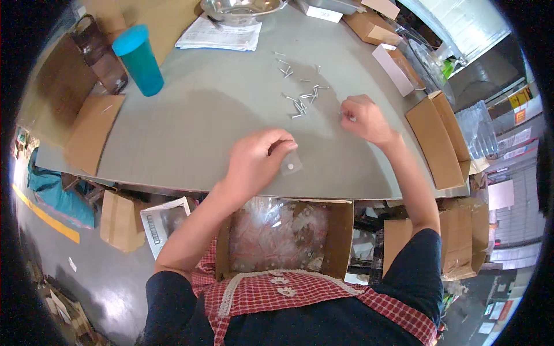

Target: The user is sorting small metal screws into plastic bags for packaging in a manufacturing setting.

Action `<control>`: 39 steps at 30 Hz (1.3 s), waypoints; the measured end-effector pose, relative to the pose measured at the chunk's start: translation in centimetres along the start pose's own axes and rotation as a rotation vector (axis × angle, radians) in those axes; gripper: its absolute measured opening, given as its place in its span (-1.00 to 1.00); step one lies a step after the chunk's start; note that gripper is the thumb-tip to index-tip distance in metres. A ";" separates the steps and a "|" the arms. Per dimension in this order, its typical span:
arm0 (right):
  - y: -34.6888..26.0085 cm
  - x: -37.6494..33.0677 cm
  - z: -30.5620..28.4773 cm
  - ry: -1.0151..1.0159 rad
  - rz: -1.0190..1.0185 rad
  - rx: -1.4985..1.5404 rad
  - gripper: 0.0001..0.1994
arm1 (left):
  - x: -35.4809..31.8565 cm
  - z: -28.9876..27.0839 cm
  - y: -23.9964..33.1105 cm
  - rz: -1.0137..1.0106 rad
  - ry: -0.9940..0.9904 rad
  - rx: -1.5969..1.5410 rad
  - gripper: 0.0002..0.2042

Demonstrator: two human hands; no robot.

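My left hand [257, 158] pinches a small clear plastic bag [291, 164] just above the grey table [190, 115]; a small round metal piece shows inside the bag. My right hand [363, 118] rests on the table to the right, fingers curled around a small metal screw [351, 119]. Several loose screws [303, 95] lie scattered on the table just left of and beyond my right hand.
An open cardboard box [283, 236] full of filled clear bags sits below the table edge at my lap. A teal cup [139, 60], a metal bowl [239, 8], papers [222, 36] and more cardboard boxes [441, 138] ring the table.
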State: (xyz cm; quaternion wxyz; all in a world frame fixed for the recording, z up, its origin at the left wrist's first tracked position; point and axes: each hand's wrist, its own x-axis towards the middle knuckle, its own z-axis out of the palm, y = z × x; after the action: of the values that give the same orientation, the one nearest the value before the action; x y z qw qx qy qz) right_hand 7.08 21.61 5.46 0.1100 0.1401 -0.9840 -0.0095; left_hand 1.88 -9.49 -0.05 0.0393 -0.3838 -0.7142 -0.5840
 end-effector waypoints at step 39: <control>-12.6 -6.6 0.7 0.475 0.463 1.323 -0.91 | -1.4 2.5 3.5 -0.062 -0.212 0.057 -0.73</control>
State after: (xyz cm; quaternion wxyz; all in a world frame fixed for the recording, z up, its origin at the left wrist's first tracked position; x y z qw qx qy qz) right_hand 16.57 11.34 2.74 0.2116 -0.0357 -0.7383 0.6394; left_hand 5.88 -7.93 1.28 -0.0435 -0.4197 -0.7422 -0.5206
